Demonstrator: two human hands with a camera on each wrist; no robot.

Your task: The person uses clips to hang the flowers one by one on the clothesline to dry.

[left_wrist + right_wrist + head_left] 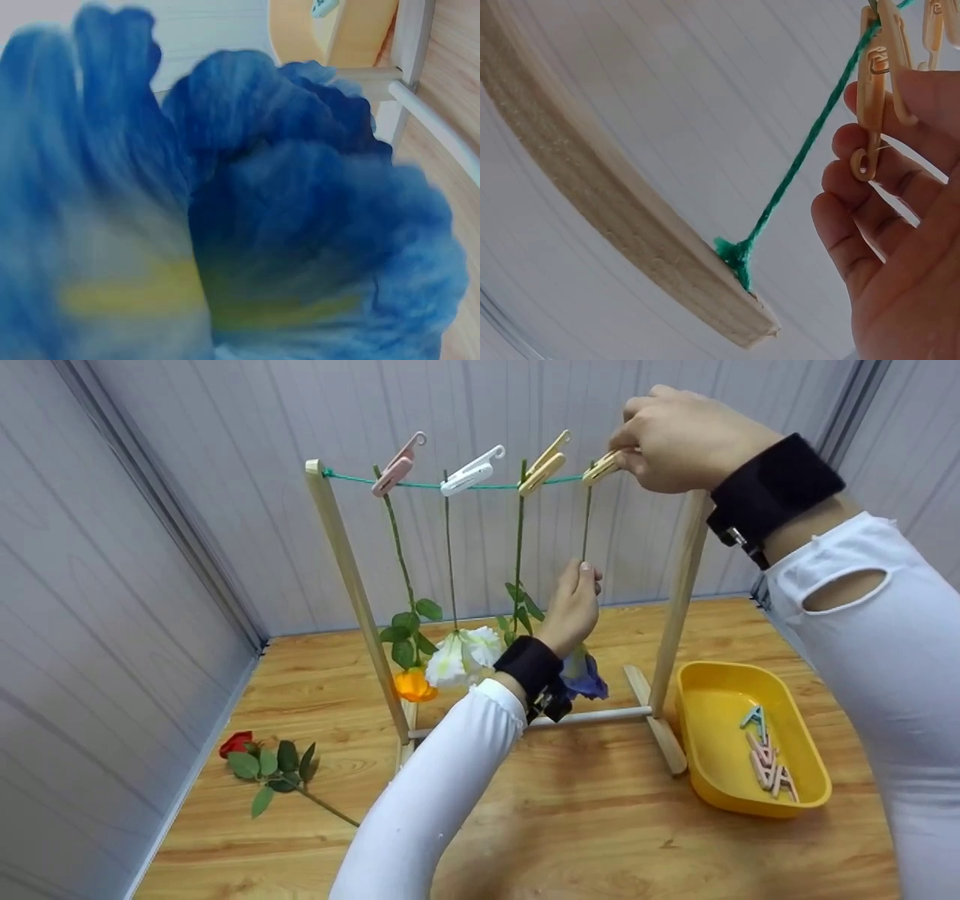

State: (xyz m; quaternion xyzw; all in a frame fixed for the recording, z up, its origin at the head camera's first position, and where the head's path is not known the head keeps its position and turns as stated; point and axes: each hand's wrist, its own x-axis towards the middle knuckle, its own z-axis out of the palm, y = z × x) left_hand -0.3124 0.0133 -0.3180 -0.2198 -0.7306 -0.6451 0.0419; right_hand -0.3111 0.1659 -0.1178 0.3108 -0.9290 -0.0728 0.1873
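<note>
In the head view my right hand (675, 442) pinches a yellow clothespin (600, 469) at the right end of the green string (562, 480). The right wrist view shows this clothespin (871, 90) between thumb and fingers, its nose at the string. Lower down, my left hand (574, 611) pinches the stem (588, 525) of a blue flower (586, 679), whose top reaches the clothespin. That bloom hangs upside down, and its petals (300, 217) fill the left wrist view. Left along the string, a pink clothespin (394, 469), a white clothespin (469, 474) and another yellow clothespin (544, 471) hold stems.
An orange flower (415, 685) and a white flower (459, 656) hang upside down. The string runs between wooden posts (345, 600). A red rose (236, 744) lies on the wood-grain surface at left. At right, a yellow basin (701, 780) holds several clothespins (765, 757).
</note>
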